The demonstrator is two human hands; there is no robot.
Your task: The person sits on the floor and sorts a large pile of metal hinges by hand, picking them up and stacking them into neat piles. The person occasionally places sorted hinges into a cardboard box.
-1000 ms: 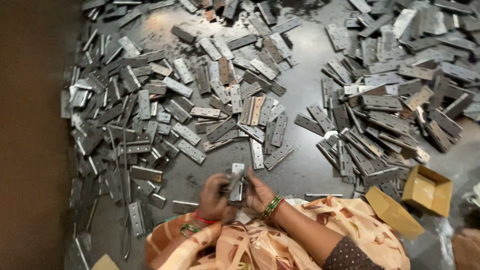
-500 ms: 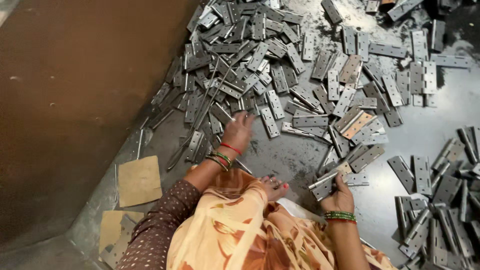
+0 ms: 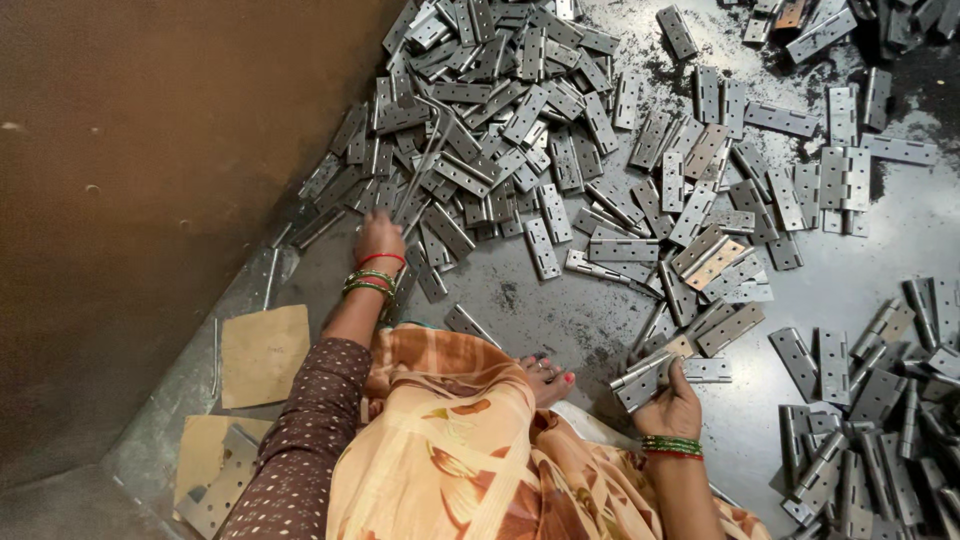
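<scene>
left hand [image 3: 379, 238] now reaches farther into hinges [image 3: 520, 150].

1. One head-worn view looks steeply down from above the seated person's lap.
2. It faces the dark grey metal floor [image 3: 880, 250] strewn with flat grey steel hinges [image 3: 560, 170], brown wall [image 3: 150, 200] at the left.
3. It sits near: lap and forearms fill the lower edge.

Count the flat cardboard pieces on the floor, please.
2: one cardboard piece beside the left forearm, another below it under a hinge. More may be hidden.
</scene>
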